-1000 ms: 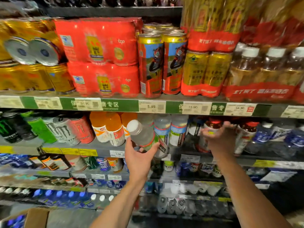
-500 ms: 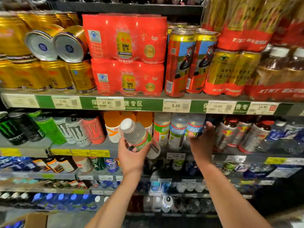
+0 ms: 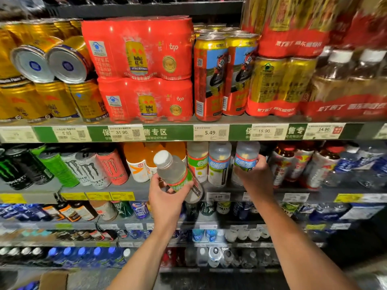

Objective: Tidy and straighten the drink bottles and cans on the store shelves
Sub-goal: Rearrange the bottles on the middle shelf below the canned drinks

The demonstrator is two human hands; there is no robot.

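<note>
My left hand (image 3: 165, 200) grips a clear bottle (image 3: 172, 168) with a white cap and green-and-red label, held tilted in front of the second shelf (image 3: 134, 188). My right hand (image 3: 254, 176) holds a blue-labelled clear bottle (image 3: 245, 158) that stands on the same shelf. Two similar bottles (image 3: 218, 162) stand just left of it, one green-labelled, one blue-labelled. Orange bottles (image 3: 136, 162) stand behind and left of the held bottle.
Monster cans (image 3: 88, 166) lean at the left of this shelf, red-capped bottles (image 3: 291, 164) stand at the right. The top shelf carries gold cans (image 3: 52, 63), some on their sides, red multipacks (image 3: 142, 65) and tall cans (image 3: 209, 78). Lower shelves hold several small drinks. A cardboard box (image 3: 53, 280) sits below.
My right hand moved left from the red-capped bottles and took hold of the blue-labelled bottle. My left hand kept the tilted bottle. The view shifted left.
</note>
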